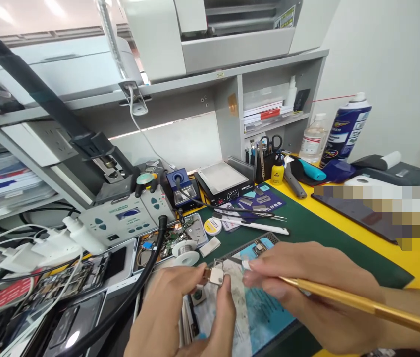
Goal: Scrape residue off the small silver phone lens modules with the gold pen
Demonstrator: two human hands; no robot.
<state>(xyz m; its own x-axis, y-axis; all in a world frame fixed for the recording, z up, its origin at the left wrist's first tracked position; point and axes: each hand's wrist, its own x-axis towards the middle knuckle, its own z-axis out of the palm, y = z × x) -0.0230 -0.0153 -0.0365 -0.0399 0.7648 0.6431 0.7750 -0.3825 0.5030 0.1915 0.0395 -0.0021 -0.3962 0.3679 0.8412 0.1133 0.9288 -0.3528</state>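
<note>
My left hand (175,310) pinches a small whitish square module (216,276) with a brown flex tail between thumb and index finger. In my right hand (317,292) lies a slim gold-handled tool (347,301), its far end passing out of view at the right; its tip is hidden. A small white bit (246,264) shows at the thumb and fingertips of that hand, too blurred to name. Beneath both hands is a blue and white work pad (265,317). A small camera-like part (197,296) sits beside my left thumb, and another small metal part (259,248) rests at the pad's far edge.
A solder spool (185,254) and a tray of circuit boards (169,243) stand to the left, crossed by a black hose (146,282). Behind are a hot-air station (121,220), a heating plate (225,177), and tweezers (254,210). A spray can (345,129) stands back right.
</note>
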